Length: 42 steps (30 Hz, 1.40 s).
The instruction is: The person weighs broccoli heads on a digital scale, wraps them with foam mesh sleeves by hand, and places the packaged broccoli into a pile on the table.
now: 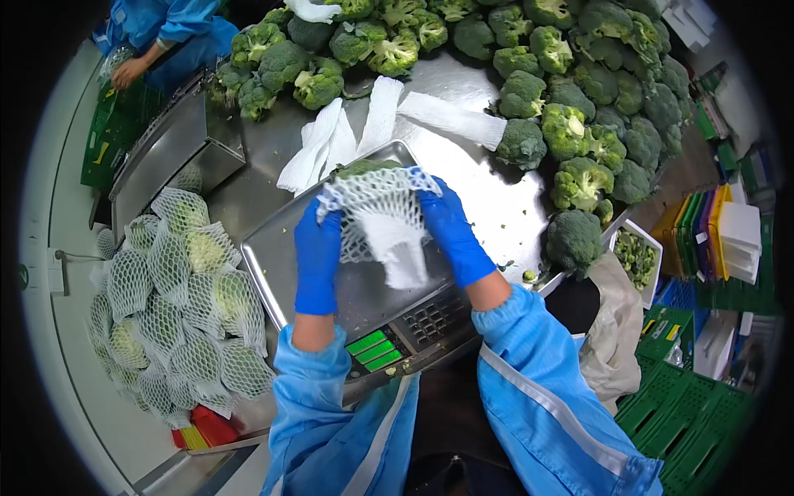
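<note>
Blue gloves cover both hands. The left hand (318, 248) has its fingers curled around one side of a white, stretchy net sleeve (357, 198). The right hand (451, 231) is partly closed too, and pinches the other side. Between them the net hangs over the metal tray of a scale (289, 256), near the close edge of the shiny steel tabletop (488, 198). A green broccoli head (364, 167) peeks out at the net's far side, mostly hidden, and a white ribbed strip (397, 248) shows through the holes.

More flat white strips (318, 149) lie just past the tray, between it and the big heap of bare broccoli (571, 99) along the far and right edges. Lots of netted broccoli heads (174, 298) are piled at the left edge (like heads in socks). A grey metal box (178, 140) stands beyond them, with another person's hand (128, 73) past it.

Off the right edge are a white tub (637, 256) of green bits and green plastic crates (686, 413). Three green display windows (376, 350) glow on the scale, but their numbers are too small to read. So are the yellow labels (667, 329) on a crate.
</note>
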Each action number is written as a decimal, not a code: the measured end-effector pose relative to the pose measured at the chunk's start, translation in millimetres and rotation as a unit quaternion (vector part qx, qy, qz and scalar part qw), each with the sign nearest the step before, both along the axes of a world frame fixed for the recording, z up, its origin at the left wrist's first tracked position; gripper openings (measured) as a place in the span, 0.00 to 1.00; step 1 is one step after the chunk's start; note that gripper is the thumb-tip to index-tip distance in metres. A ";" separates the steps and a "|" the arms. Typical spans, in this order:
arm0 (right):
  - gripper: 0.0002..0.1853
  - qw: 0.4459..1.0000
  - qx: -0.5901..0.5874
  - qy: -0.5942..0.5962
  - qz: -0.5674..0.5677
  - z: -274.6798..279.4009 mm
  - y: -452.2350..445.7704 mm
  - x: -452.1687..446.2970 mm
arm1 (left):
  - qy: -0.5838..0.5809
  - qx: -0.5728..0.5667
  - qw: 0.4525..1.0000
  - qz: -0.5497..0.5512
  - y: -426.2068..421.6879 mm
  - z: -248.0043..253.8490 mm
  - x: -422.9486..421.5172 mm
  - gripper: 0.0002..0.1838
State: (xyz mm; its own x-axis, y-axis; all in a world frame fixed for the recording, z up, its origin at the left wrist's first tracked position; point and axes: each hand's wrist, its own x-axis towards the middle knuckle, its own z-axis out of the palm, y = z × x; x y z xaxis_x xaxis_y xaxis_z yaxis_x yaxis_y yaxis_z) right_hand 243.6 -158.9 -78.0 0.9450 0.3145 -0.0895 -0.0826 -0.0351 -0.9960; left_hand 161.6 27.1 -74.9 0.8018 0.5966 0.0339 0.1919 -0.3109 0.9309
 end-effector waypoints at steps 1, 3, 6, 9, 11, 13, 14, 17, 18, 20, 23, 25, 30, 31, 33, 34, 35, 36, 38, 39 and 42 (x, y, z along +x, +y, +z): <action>0.20 1.000 0.018 -0.004 0.002 5.3 -2.2 -4.5 | 0.022 -0.028 0.999 -0.020 10.5 -0.4 -0.8 0.17; 0.22 0.994 0.077 -0.071 0.033 35.5 -7.3 -18.4 | -0.058 -0.338 0.939 -0.010 14.9 -2.6 -16.3 0.18; 0.28 0.980 0.131 -0.073 0.131 99.1 -24.1 -59.2 | -0.126 -0.625 0.770 -0.029 -24.5 45.6 -76.1 0.24; 0.28 0.912 0.157 0.192 0.327 121.3 -32.0 -76.7 | -0.119 -0.709 0.692 -0.064 -34.9 60.4 -85.4 0.23; 0.25 0.837 0.192 0.397 0.325 135.4 -22.1 -83.2 | -0.103 -0.732 0.670 -0.073 -43.4 62.2 -97.5 0.22; 0.20 0.799 0.290 0.495 0.178 136.1 -18.6 -91.8 | -0.094 -0.745 0.656 -0.072 -55.1 62.5 -118.2 0.22; 0.19 0.790 0.306 0.523 0.093 130.0 -20.9 -90.2 | -0.094 -0.748 0.654 -0.069 -58.9 63.0 -125.9 0.21; 0.17 0.709 0.406 0.559 0.142 72.5 -28.3 -93.2 | -0.115 -0.749 0.650 -0.051 -60.9 60.7 -131.1 0.20; 0.18 0.770 0.349 0.516 0.136 68.3 -34.3 -105.4 | -0.128 -0.747 0.651 -0.045 -57.1 59.7 -126.9 0.20; 0.23 0.754 0.323 0.546 0.172 53.4 -28.2 -124.2 | -0.146 -0.739 0.657 -0.036 -50.9 60.0 -122.7 0.19; 0.28 0.853 0.194 0.452 0.177 48.8 -26.3 -123.6 | -0.152 -0.714 0.683 -0.024 -45.6 63.4 -119.3 0.18; 0.30 0.836 0.289 0.436 0.166 66.6 -23.8 -112.3 | -0.157 -0.686 0.711 -0.008 -43.5 66.7 -118.2 0.17; 0.28 0.778 0.331 0.509 0.163 80.0 -2.3 -94.0 | -0.083 -0.286 0.955 0.018 -11.9 62.2 -106.1 0.16; 0.30 0.825 0.315 0.442 0.158 78.9 0.2 -85.4 | -0.079 -0.275 0.957 0.042 -6.6 67.8 -102.3 0.19; 0.35 0.914 0.246 0.286 0.152 96.5 21.4 -62.5 | -0.081 -0.330 0.940 0.024 -6.9 91.5 -99.3 0.34; 0.39 0.957 0.179 0.168 0.152 95.0 35.7 -56.1 | -0.085 -0.324 0.942 0.032 -7.1 87.4 -97.8 0.34; 0.40 0.976 0.107 0.025 0.189 94.7 47.7 -51.3 | -0.138 -0.388 0.911 0.010 -4.9 81.0 -95.8 0.38; 0.41 0.968 0.034 -0.119 0.219 97.8 59.2 -48.0 | -0.190 -0.448 0.874 -0.014 -0.8 80.7 -93.8 0.41; 0.42 0.939 -0.014 -0.221 0.265 119.2 73.0 -44.1 | -0.149 -0.541 0.827 0.012 42.3 61.9 -92.0 0.38; 0.40 0.947 0.039 -0.154 0.278 119.2 77.3 -41.8 | -0.190 -0.596 0.780 0.023 61.8 63.8 -82.9 0.36; 0.31 0.950 0.069 -0.107 0.285 111.8 63.0 -9.5 | -0.246 -0.522 0.811 0.093 133.7 76.2 -51.6 0.33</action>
